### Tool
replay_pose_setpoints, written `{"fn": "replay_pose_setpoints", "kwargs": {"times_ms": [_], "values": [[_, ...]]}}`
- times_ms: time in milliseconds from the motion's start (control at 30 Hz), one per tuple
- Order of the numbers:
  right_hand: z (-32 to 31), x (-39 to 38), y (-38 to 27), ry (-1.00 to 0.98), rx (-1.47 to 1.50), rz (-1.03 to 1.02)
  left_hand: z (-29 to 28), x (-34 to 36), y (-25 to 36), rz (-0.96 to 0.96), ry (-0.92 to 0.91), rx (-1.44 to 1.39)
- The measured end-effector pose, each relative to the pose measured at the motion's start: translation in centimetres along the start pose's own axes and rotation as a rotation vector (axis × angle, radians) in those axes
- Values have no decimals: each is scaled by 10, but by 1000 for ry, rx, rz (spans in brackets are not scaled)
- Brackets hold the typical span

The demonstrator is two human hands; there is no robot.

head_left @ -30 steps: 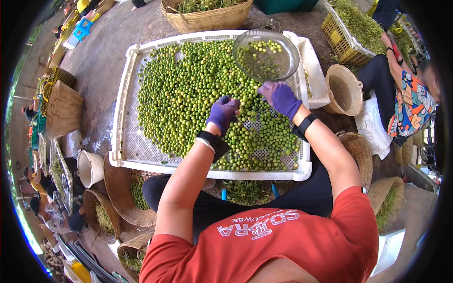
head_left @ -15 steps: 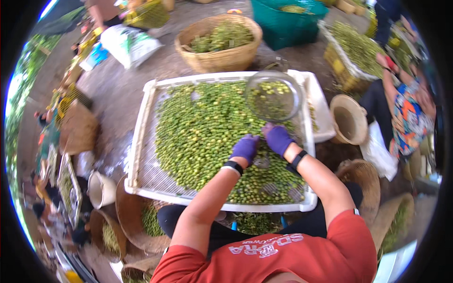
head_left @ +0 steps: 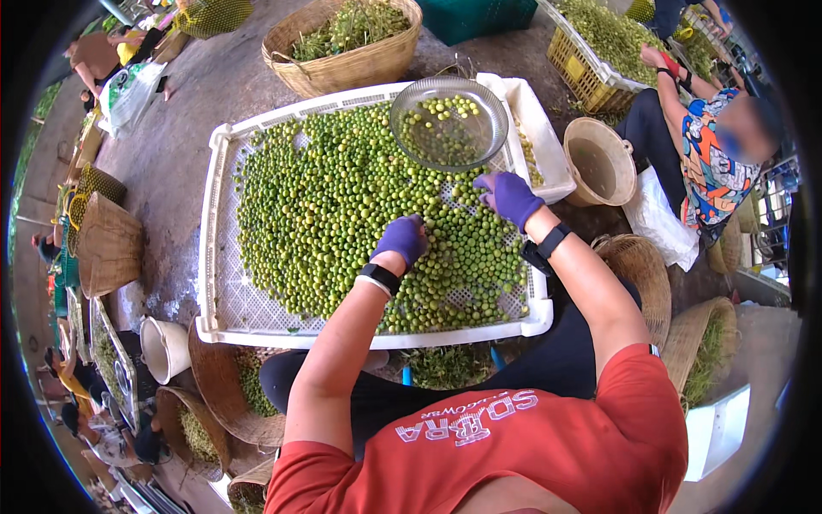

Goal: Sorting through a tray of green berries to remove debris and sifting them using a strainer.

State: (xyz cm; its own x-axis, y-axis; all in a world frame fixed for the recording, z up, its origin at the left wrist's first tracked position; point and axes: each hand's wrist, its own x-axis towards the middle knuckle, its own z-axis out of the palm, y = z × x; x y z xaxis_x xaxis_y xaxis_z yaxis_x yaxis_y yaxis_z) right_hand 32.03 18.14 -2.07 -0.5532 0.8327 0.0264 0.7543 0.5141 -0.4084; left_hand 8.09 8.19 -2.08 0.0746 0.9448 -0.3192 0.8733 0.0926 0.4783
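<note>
A white perforated tray [head_left: 205, 283] carries a broad layer of small round green and yellowish fruits [head_left: 334, 206]. My left hand [head_left: 402, 240], in a purple glove, has its fingers curled down over the fruits right of the tray's middle; what they hold, if anything, is hidden. Near the right rim, my right hand [head_left: 514, 200], gloved in purple too, has its fingers pressed together just below a clear glass bowl [head_left: 449, 154]. I cannot see anything for certain between those fingertips. The bowl rests at the tray's far right corner with some yellowish fruits inside.
A white bin [head_left: 548, 146] adjoins the tray's right side, with a beige bucket [head_left: 599, 163] beyond it. Behind the tray stands a wicker basket [head_left: 342, 60] of stems. Baskets [head_left: 227, 385] crowd the near left. A person [head_left: 723, 163] sits at right beside a yellow crate [head_left: 582, 68].
The whole view has shifted, so the scene sits farther left and higher. My hands are farther apart, the right one having moved toward the tray's right rim.
</note>
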Motion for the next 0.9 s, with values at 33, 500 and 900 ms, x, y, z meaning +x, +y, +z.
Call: {"fn": "replay_pose_setpoints", "kwargs": {"times_ms": [33,500,900], "values": [[1,2,-2,19,17,-9,4,2,-12,-3,15,-115],[42,24,-36,-109,-426,-258,12,8,15,56,23,97],[-7,0,23,226,294,102,3,4,21,-58,-102,123]]}}
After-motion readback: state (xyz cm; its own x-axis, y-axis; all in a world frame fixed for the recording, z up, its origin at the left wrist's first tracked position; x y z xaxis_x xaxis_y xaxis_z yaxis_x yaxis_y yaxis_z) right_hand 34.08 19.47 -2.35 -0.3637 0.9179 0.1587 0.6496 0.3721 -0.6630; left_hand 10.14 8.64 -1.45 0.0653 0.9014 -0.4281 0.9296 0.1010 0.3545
